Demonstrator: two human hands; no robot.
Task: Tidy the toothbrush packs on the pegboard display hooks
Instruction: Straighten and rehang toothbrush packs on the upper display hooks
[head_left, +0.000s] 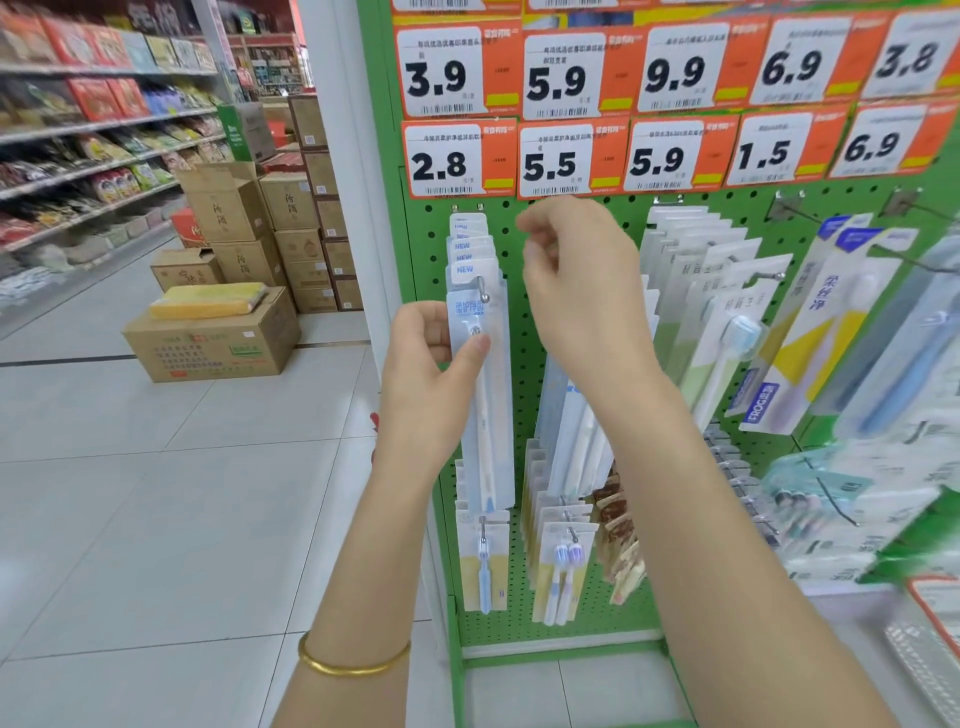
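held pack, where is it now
Head view, left of centre: the pack hangs on the leftmost hook, under the 2.8 tag, pinched by the left hand.

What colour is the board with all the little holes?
Bright green; the pegboard shows best in the head view.

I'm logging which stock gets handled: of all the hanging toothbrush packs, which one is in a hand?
The front pack on the leftmost top hook, under the 2.8 price tag: the left hand pinches it. No other pack is visibly held.
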